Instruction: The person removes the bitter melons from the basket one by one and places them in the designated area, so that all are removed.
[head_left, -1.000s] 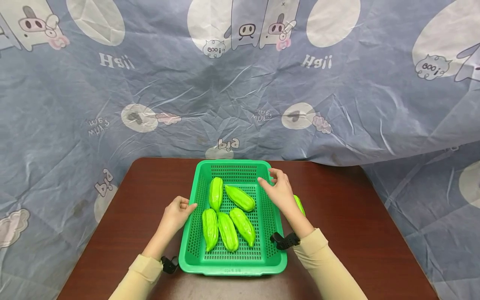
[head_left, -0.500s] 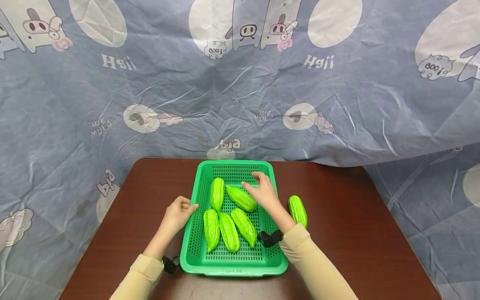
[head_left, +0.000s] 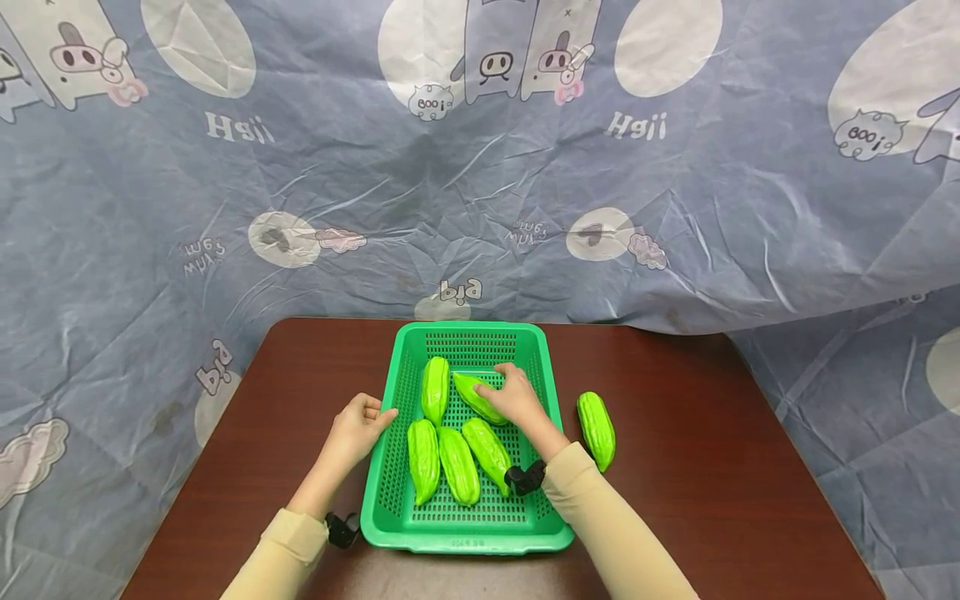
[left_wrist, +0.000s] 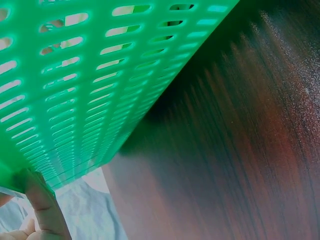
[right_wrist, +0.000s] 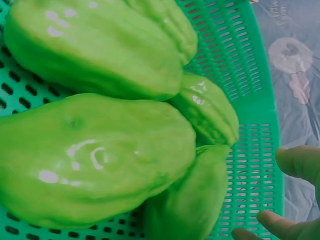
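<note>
A green plastic basket point(head_left: 468, 539) holds several bright green bitter melons. At its left rim, my left hand point(head_left: 354, 427) grips the edge between thumb and fingers; the left wrist view shows a finger point(left_wrist: 46, 207) against the slotted basket wall point(left_wrist: 85, 117). My right hand point(head_left: 519, 400) is inside the basket, over the bitter melon point(head_left: 470, 390) at the back right, partly covering it. Thumb and fingers are spread, and the right wrist view shows the fingertips point(right_wrist: 272, 220) apart from the nearest bitter melon point(right_wrist: 192, 197). Whether the hand touches the melon elsewhere cannot be told.
One loose bitter melon point(head_left: 596, 431) lies on the dark brown table point(head_left: 697, 467), just right of the basket. Inside, another bitter melon point(head_left: 435, 390) lies back left, with several in front. A grey-blue printed cloth point(head_left: 480, 183) hangs behind the table.
My right hand has moved left and down from the basket's right rim to the back-right bitter melon, uncovering the loose melon on the table. The left hand stays at the rim.
</note>
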